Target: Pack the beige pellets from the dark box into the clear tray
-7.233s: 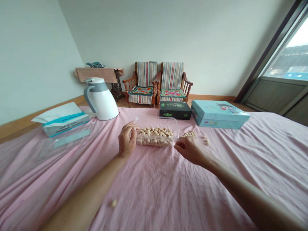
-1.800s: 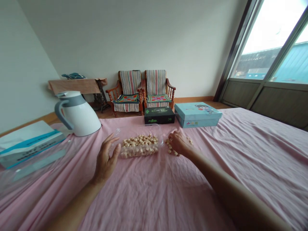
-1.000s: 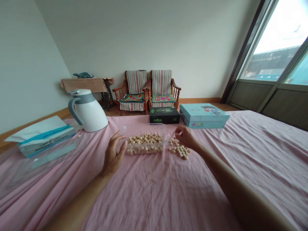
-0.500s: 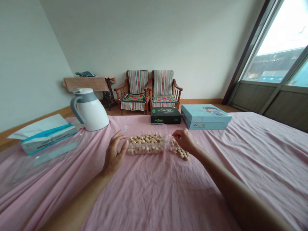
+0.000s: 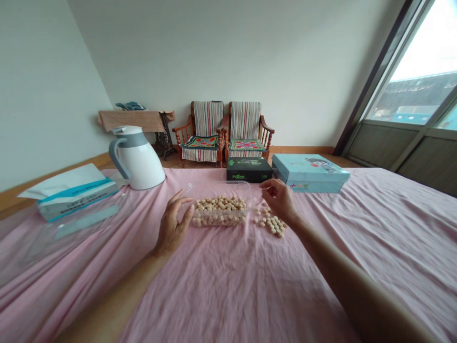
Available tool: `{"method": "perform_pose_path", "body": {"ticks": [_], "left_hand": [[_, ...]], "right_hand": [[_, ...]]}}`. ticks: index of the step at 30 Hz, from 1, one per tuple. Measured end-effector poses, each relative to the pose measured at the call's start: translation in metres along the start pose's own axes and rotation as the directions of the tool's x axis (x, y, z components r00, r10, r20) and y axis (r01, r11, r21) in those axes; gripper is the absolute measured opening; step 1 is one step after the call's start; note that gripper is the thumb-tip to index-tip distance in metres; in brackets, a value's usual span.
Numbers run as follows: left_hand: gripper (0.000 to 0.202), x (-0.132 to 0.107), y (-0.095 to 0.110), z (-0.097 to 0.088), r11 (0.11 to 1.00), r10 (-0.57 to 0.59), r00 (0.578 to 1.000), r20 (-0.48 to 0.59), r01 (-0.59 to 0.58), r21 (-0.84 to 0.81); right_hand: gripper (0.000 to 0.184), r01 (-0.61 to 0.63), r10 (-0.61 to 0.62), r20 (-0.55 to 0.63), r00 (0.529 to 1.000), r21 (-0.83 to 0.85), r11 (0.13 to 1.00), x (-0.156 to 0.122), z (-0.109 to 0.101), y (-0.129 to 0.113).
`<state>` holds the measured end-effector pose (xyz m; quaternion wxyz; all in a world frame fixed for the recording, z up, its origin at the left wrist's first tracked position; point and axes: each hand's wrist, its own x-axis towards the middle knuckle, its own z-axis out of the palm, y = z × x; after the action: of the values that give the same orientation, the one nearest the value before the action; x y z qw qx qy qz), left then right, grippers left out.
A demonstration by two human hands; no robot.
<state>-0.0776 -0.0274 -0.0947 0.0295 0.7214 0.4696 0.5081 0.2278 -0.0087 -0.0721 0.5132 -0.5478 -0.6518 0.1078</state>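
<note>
A clear plastic box [image 5: 247, 200] stands on the pink cloth, holding a heap of small round beige pieces [image 5: 219, 205] that look like nuts or little biscuits. At the box's left end is my left hand [image 5: 174, 221], thumb and fingers apart; whether it touches the wall I cannot tell. My right hand [image 5: 280, 197] is raised just beyond the box's right end, its fingertips pinched together. Anything between those fingertips is too small to make out. Below it, a loose group of the same beige pieces [image 5: 275, 225] lies on the cloth.
A white and grey jug [image 5: 143, 162] stands at the back left, beside a tissue pack [image 5: 78, 193] and clear plastic packaging [image 5: 87, 221]. Behind the plastic box are a black box [image 5: 249, 170] and a light blue box [image 5: 310, 174]. Two wooden chairs [image 5: 207, 124] stand against the wall.
My right hand has lifted slightly up and away from the box's right end, uncovering more loose pieces. My left hand keeps its place by the box. The whole view has shifted a little.
</note>
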Motion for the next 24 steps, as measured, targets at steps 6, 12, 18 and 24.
{"method": "perform_pose_path", "body": {"ticks": [6,12,18,24], "left_hand": [[0.032,0.000,-0.001,0.000,1.000,-0.008,1.000,0.005,0.008,0.003],[0.031,-0.001,-0.002,0.001,1.000,0.006,1.000,0.004,-0.006,-0.010],[0.031,0.000,-0.001,0.000,1.000,0.004,1.000,0.008,-0.004,-0.010],[0.032,0.000,-0.002,0.000,1.000,0.000,1.000,0.010,0.000,-0.010]], "right_hand": [[0.031,-0.027,-0.046,0.152,0.987,0.444,0.895,0.004,-0.001,-0.013],[0.026,0.042,0.014,0.156,0.988,-0.352,0.935,0.004,0.002,0.053],[0.024,0.077,0.123,0.347,0.930,-0.511,0.856,0.004,0.007,0.067],[0.026,0.097,0.130,0.367,0.921,-0.541,0.835,0.006,0.007,0.061]]}}
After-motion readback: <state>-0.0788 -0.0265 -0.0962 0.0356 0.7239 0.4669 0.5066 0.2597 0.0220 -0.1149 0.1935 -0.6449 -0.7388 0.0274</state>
